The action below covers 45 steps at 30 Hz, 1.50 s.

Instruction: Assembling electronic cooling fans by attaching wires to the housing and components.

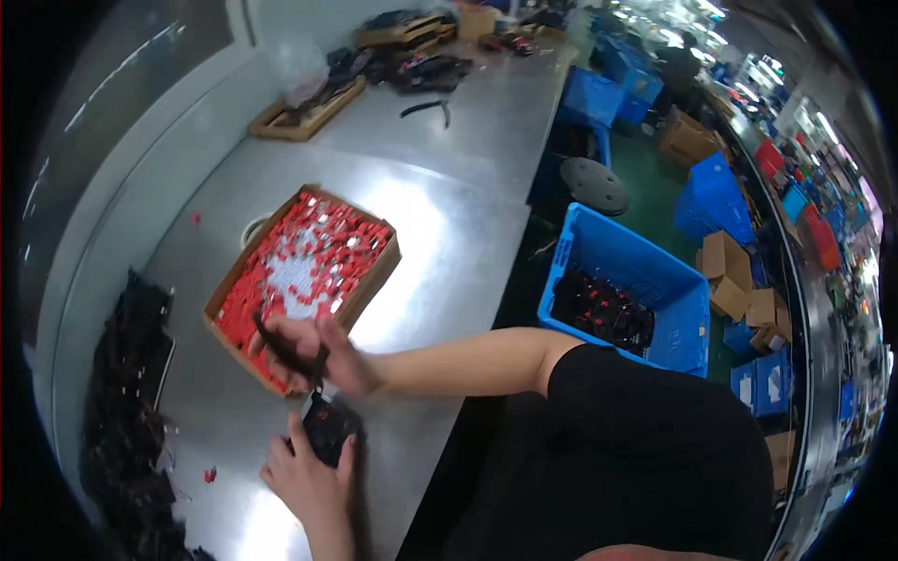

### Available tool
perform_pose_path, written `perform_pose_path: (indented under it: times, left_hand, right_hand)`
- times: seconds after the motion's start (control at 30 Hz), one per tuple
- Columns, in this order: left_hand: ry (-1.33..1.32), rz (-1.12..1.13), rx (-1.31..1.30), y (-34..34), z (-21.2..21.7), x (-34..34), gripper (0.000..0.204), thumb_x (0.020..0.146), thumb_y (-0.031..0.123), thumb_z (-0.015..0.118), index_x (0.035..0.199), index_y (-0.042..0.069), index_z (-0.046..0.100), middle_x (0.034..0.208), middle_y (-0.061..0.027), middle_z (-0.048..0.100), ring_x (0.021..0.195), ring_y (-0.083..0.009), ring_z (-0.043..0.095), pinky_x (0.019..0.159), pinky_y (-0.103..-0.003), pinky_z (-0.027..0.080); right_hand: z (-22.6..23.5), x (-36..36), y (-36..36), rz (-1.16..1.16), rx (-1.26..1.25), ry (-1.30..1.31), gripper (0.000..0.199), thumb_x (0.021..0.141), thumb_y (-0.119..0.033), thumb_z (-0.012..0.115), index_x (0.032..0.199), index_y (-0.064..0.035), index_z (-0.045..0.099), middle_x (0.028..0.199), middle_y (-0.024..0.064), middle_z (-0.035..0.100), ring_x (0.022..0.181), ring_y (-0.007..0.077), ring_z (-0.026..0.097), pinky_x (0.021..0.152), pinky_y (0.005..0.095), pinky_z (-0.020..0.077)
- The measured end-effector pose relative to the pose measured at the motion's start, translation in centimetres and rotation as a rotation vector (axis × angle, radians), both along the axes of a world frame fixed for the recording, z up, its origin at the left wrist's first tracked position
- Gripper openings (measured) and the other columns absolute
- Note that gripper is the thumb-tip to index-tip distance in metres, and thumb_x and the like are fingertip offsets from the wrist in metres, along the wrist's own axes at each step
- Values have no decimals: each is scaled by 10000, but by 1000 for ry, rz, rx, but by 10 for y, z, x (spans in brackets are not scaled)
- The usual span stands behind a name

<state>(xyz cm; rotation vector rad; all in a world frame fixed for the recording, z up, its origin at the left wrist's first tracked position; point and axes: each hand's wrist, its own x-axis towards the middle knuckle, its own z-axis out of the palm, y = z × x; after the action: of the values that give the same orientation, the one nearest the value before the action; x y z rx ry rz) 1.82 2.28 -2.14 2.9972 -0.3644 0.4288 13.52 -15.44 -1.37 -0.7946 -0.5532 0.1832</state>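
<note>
My left hand (309,481) is closed around the edges of a flat black part (325,428) with small red spots, low over the metal table. Its fingers lie along one side and the thumb along the other. Just above, my right hand (341,360) grips a pair of dark-handled pliers (297,351), slightly blurred, with the tip pointing down at the part's upper end. Beside that hand stands a shallow cardboard box (374,280) full of small red and silver pieces. Part of its near end is hidden behind my right hand.
A heap of black parts (131,402) runs along the left wall. One red piece (210,475) lies loose on the table (477,178). Farther back are another pair of pliers (428,110) and a cardboard tray (309,117). A blue crate (687,309) with black parts and a round stool (595,185) stand right.
</note>
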Motion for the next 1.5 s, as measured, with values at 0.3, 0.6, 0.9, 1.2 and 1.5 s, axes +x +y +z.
perform_pose_path:
  times: [0.3,0.6,0.9,1.2,1.5]
  left_hand:
    - [27,-104,-234,-5,4,1,692,789,540,827,1237,55,620,1060,-133,570,967,-347,593,795,-474,466]
    - [45,-63,-163,-4,6,4,673,783,578,823,1163,53,643,1007,-87,587,894,-276,605,752,-421,461]
    - [17,-67,-159,-3,0,4,701,782,583,824,1206,48,669,1016,-74,589,891,-260,603,751,-411,461]
    - [22,-63,-168,-5,-2,2,700,782,588,828,1229,79,651,1030,-71,587,906,-254,610,763,-409,472]
    - [56,-39,-164,-8,-4,-1,626,795,581,827,1128,93,620,1008,-66,595,864,-259,644,734,-413,503]
  right_hand:
    - [10,-27,-8,-51,-199,-37,1353,610,-1164,247,1363,-59,452,1035,73,594,795,138,573,696,275,465]
    - [10,-28,-3,-23,-447,-59,1377,628,-1161,207,1405,-48,438,1096,113,543,831,162,522,776,320,466]
    - [8,-28,4,-51,-507,-75,1374,639,-1155,188,1392,-34,446,1069,111,546,809,154,519,763,313,463]
    - [4,-32,8,-58,-419,-74,1339,643,-1149,176,1349,-47,459,1018,86,542,786,136,511,741,293,450]
    - [4,-46,13,-140,-435,-38,1325,560,-1159,321,1217,-27,527,823,44,482,671,147,490,654,308,437]
